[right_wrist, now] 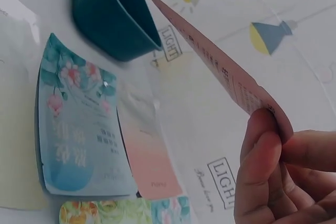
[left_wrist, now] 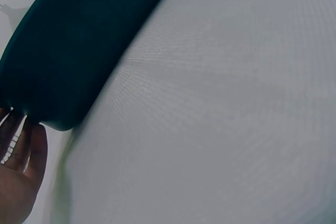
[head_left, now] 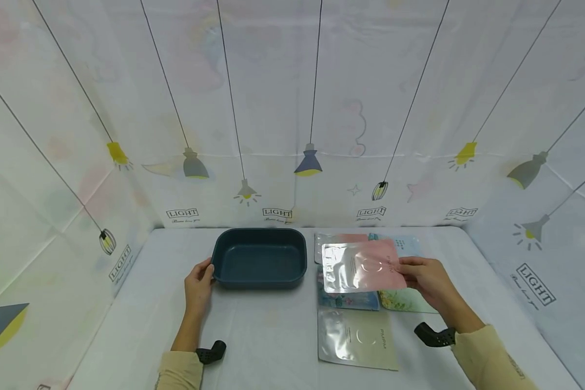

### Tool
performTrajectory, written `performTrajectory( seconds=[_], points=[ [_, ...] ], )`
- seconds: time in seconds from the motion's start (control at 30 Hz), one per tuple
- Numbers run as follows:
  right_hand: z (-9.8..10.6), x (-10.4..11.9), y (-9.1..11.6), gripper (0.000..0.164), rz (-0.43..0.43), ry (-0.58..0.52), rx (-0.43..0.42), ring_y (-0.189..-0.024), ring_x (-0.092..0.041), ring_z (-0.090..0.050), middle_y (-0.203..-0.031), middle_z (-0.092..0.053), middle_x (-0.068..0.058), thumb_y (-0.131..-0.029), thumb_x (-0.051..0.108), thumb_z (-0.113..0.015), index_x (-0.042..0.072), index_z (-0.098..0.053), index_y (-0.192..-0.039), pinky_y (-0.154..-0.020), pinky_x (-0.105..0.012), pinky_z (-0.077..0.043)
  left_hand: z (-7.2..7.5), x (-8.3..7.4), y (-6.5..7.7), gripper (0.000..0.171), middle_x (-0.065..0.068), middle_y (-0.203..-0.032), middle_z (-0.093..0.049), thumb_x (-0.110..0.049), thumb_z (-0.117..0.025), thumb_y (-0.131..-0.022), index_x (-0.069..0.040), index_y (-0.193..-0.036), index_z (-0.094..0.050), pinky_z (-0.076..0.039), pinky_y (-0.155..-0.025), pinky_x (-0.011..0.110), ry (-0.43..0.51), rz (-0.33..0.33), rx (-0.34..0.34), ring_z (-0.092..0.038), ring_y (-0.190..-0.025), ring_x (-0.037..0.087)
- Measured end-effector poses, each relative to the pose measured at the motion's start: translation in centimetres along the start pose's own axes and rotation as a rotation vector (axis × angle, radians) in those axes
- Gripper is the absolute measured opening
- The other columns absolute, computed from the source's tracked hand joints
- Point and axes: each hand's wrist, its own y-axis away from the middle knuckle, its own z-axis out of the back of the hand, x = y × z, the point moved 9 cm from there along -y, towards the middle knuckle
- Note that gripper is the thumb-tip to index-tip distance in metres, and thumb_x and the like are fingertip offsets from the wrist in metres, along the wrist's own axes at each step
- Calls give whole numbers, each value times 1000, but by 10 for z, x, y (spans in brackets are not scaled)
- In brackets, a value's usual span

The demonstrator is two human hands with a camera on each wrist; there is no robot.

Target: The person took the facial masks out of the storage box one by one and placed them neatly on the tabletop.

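Observation:
My right hand [head_left: 431, 281] pinches the right edge of a pink and silver face mask packet [head_left: 363, 266] between thumb and fingers, holding it above other packets. From the right wrist view, this packet [right_wrist: 210, 59] is seen nearly edge-on. My left hand [head_left: 198, 284] touches the left end of a dark teal rectangular tub [head_left: 259, 284], its fingertips right at the wall. Fairly straight fingers [left_wrist: 37, 150] meet the end of the tub [left_wrist: 84, 51] in the left wrist view. Only the tub's bare inside shows in the head view.
Below the raised packet lie a beige packet [head_left: 358, 338], a blue floral one [head_left: 348, 300], a green-yellow one [head_left: 404, 300], a light blue one [head_left: 409, 246] and another pink one [head_left: 324, 241]. A lamp-printed cloth [head_left: 273, 108] hangs behind the white table [head_left: 268, 336].

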Motion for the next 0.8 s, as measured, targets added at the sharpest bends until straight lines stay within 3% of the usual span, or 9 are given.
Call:
performTrajectory(
  seconds=[0.23,0.5,0.8],
  points=[
    [23,-24,12,57,-13,20,-17,-83,-5,-64,-94,-63,13,-97,24,-60,-13,-43,-136,-75,-22,-57,-1,-3,1,36,14,-135,-59,-23,-51,-102,-5,-133,-57,-51,-76,10,4,3,5,-56,-99,0],
    [67,-50,22,57,-78,56,-42,-83,-3,-64,-91,-63,18,-97,24,-60,-14,-42,-137,-74,-24,-57,-4,-5,3,36,16,-135,-58,-21,-50,-102,-3,-133,-56,-51,-75,8,24,12,16,-57,-109,16],
    [104,-89,36,50,-195,32,-72,-81,-5,-64,-88,-64,18,-96,24,-62,-8,-51,-132,-73,-27,-57,-3,-4,0,36,16,-133,-60,-22,-51,-102,-3,-132,-57,-52,-75,10,27,2,0,-58,-102,8]
  ],
)
